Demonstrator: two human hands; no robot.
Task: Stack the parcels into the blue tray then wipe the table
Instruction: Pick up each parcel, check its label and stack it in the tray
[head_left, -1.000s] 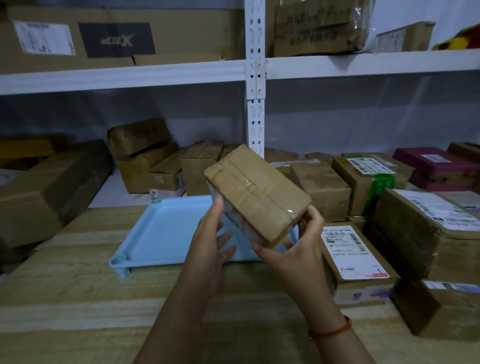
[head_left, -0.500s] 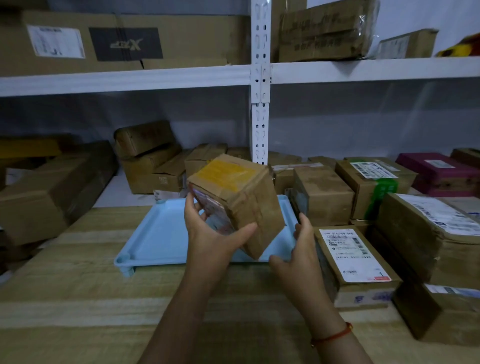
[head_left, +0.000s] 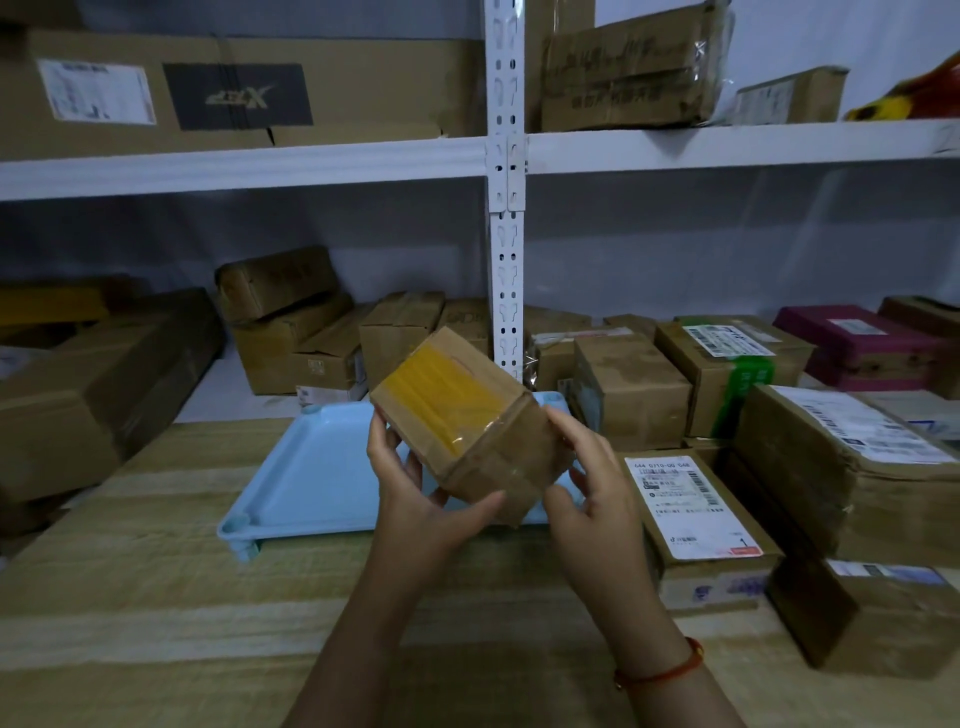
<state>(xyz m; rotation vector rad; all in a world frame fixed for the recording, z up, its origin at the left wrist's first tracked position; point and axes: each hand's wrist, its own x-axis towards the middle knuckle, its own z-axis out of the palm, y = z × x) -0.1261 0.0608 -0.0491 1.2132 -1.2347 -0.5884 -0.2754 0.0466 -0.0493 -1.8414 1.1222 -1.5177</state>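
A brown cardboard parcel (head_left: 467, 421) with yellow tape on its upper face is held tilted in the air over the near right part of the blue tray (head_left: 311, 478). My left hand (head_left: 421, 499) grips it from below and on its left side. My right hand (head_left: 592, 483) touches its right side with fingers spread. The tray lies on the wooden table (head_left: 156, 597) with nothing visible in it. Several more parcels stand on the table to the right, the nearest being a labelled parcel (head_left: 696, 519).
A white shelf post (head_left: 506, 260) rises behind the tray. More boxes crowd the back shelf, and a large box (head_left: 93, 395) sits at the left. A dark box (head_left: 872, 613) stands near the table's right front.
The parcel has been turned in my hands, so the yellow-taped face is now on top. My right hand shifted from under it to its right side.
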